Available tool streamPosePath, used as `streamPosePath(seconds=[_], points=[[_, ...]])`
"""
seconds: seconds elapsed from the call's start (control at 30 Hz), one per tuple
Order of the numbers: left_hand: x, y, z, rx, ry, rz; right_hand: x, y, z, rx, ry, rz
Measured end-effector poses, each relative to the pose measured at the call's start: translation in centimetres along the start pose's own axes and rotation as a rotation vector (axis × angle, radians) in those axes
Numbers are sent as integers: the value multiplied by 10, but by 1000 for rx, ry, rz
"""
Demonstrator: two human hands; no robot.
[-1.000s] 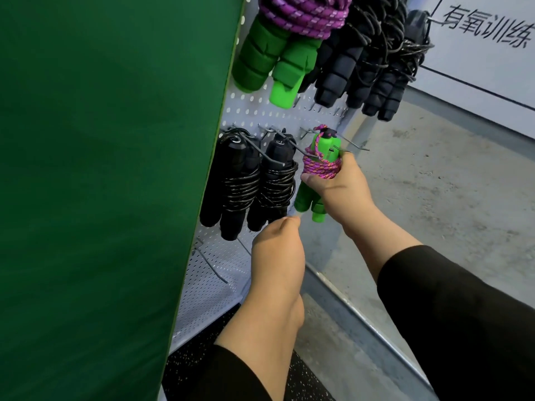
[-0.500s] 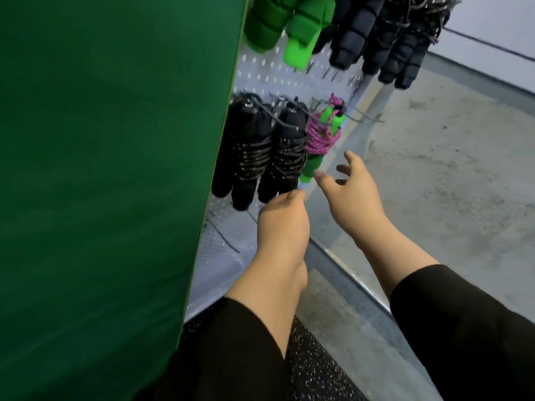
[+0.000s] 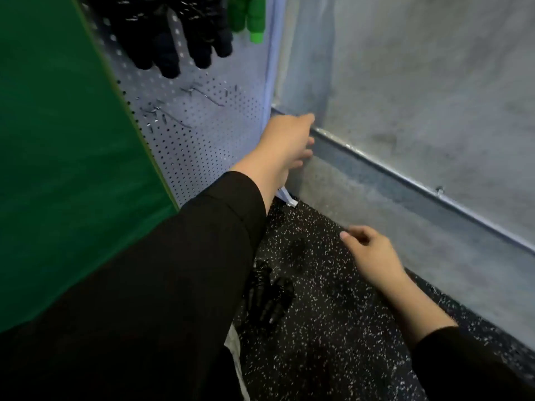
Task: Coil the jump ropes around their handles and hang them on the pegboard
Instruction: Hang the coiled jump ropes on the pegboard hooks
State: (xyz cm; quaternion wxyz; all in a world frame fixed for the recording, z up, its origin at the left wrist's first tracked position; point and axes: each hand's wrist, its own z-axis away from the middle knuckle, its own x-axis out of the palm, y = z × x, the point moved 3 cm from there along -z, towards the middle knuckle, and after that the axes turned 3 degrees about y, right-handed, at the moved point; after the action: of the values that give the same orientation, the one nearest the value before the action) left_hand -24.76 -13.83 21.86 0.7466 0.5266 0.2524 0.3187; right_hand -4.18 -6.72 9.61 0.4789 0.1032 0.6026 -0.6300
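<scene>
Black-handled coiled jump ropes [image 3: 170, 33] and the green handles of another rope [image 3: 249, 17] hang at the top of the white pegboard [image 3: 208, 146]. Two bare metal hooks [image 3: 202, 95] stick out lower on the board. A black jump rope [image 3: 267, 296] lies on the speckled floor mat below my arms. My left hand [image 3: 286, 140] reaches along the pegboard's lower right edge, fingers extended, holding nothing. Loosely curled and empty, my right hand [image 3: 370, 253] hovers over the mat to the right of the black rope.
A green padded panel [image 3: 63, 157] fills the left side. A grey concrete floor [image 3: 434, 96] with a metal strip [image 3: 405, 180] along it runs on the right. The dark speckled rubber mat [image 3: 333, 328] covers the lower middle.
My view has swung down toward the floor. My right hand let go of the green-and-pink rope, which stays hung on its hook, and dropped low over the mat. My left hand moved forward along the board.
</scene>
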Motion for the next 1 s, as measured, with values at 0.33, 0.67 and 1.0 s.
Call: streamPosePath(seconds=[0.33,0.67,1.0], points=[[48,-213,-30,-211,-294,-882,89,94,4,201,-272,-44],[56,-379,-12,-265,-359,-1400,161,177,20,474,-385,-35],[65,-417,-5,-119,-232,-1628,174,191,17,568,-346,-206]])
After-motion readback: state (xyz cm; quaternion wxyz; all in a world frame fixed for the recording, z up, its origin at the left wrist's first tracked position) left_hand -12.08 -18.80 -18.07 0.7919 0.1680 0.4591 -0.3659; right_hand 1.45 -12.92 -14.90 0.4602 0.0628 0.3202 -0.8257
